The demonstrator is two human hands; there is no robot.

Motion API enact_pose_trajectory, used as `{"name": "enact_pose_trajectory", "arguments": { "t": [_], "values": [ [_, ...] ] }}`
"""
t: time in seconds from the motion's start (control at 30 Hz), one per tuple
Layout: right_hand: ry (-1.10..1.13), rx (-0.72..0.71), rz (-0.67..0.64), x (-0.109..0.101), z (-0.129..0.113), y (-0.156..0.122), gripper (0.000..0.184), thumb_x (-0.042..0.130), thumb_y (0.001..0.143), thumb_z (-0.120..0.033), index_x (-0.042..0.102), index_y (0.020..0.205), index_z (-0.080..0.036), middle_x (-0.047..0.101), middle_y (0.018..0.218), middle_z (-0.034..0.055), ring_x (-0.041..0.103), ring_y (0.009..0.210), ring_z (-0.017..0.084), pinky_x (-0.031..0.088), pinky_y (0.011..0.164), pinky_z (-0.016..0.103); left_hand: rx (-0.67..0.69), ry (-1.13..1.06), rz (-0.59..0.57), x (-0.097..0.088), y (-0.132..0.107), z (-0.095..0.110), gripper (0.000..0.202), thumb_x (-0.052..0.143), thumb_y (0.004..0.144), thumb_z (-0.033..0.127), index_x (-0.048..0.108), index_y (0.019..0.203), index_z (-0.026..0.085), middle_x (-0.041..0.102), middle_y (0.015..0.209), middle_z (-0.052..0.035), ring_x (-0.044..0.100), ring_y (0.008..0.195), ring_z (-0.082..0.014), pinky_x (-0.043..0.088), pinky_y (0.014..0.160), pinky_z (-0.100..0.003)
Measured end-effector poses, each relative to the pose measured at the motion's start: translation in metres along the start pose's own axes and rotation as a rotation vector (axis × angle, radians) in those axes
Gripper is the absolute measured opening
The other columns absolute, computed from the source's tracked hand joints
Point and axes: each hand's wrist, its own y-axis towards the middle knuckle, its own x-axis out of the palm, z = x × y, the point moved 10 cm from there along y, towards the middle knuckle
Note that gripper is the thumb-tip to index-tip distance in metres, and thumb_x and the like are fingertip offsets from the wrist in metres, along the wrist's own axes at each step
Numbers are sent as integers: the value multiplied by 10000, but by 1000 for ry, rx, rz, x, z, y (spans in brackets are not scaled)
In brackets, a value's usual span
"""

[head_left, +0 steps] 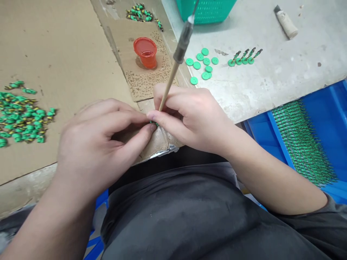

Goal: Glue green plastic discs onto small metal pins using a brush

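My right hand (195, 112) is closed around a slim wooden-handled tool (169, 81), held upright and slanting to the right, with a dark grey sleeve near its upper end. Its lower tip is hidden by my fingers. Just left of it, my left hand (100, 137) pinches a small green figure (153, 123) between thumb and forefinger, mostly covered. The fingertips of both hands meet over the table's front edge. Beyond them, a red cup (149, 57) with liquid in it stands on a spattered piece of cardboard (135, 85).
A pile of small green, yellow and black figures (23, 119) lies at left, another pile (139, 13) at the back. Loose green discs (206, 61) and several figures on discs (244, 59) sit at right, near a tube (287, 25), a green basket (207, 11) and a filled blue bin (279, 133).
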Motion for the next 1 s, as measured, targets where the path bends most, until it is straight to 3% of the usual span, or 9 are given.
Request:
{"name": "enact_pose_trajectory", "arguments": {
  "t": [0.47,0.57,0.7,0.83,0.93,1.0],
  "values": [
    [25,12,-9,4,-2,2,286,607,1200,-273,637,920,-220,750,982,-41,766,939,131,592,918,254,29,56,2,1,-1,-1,203,701,1112,393,815,1041,241,805,1037,-3,754,1001,-177,553,964,-325],
    [84,78,117,-10,3,-8,303,664,1168,-283,618,876,-219,714,907,-27,721,814,122,579,817,253,15,38,-21,2,-1,-3,185,696,1115,382,839,1127,265,826,1096,3,762,1024,-177,557,963,-329],
    [194,309,320,-30,20,-37,273,685,1160,-361,622,926,-236,733,885,-16,719,735,126,593,710,258,-7,-31,-45,-1,2,-4,183,725,1075,367,863,1153,275,833,1080,1,752,972,-165,563,907,-300],
    [285,389,348,-27,27,-55,329,699,1153,-487,633,939,-246,770,870,-11,749,713,134,629,704,271,-31,-129,-22,-4,5,-2,206,798,1026,395,867,1187,287,822,1027,1,718,866,-146,546,800,-286],
    [303,359,359,-25,29,-56,283,729,1133,-414,668,922,-235,775,887,-8,763,732,129,619,711,260,-51,-206,14,-5,5,-3,142,832,1004,439,884,1058,318,843,1001,12,721,888,-172,559,852,-329],
    [320,348,357,-24,30,-56,277,734,1122,-381,672,899,-230,768,865,-8,767,728,131,599,695,260,-168,-297,47,-8,3,-14,119,877,963,448,895,985,333,846,977,25,720,897,-178,568,863,-338]
  ]
}}
